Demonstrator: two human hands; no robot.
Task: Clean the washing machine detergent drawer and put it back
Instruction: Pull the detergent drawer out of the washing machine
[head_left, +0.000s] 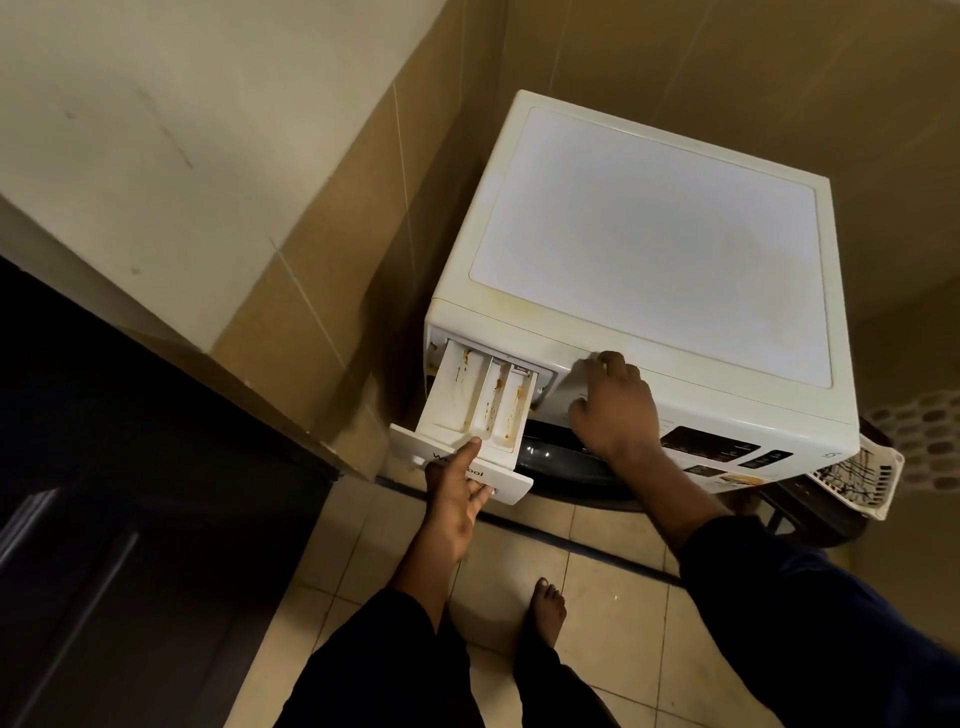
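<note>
The white detergent drawer (467, 400) stands pulled far out of the upper left front of the white washing machine (654, 234). Its compartments carry orange-brown stains. My left hand (457, 493) grips the drawer's front panel, thumb on top and fingers curled underneath. My right hand (613, 405) rests on the machine's front top edge just right of the drawer slot, fingers bent over the edge and holding nothing.
A tiled wall and a pillar (311, 312) close in on the machine's left. A white laundry basket (857, 483) sits at the machine's right. My bare foot (545, 608) stands on the tiled floor below. A dark doorway (104, 493) lies at the lower left.
</note>
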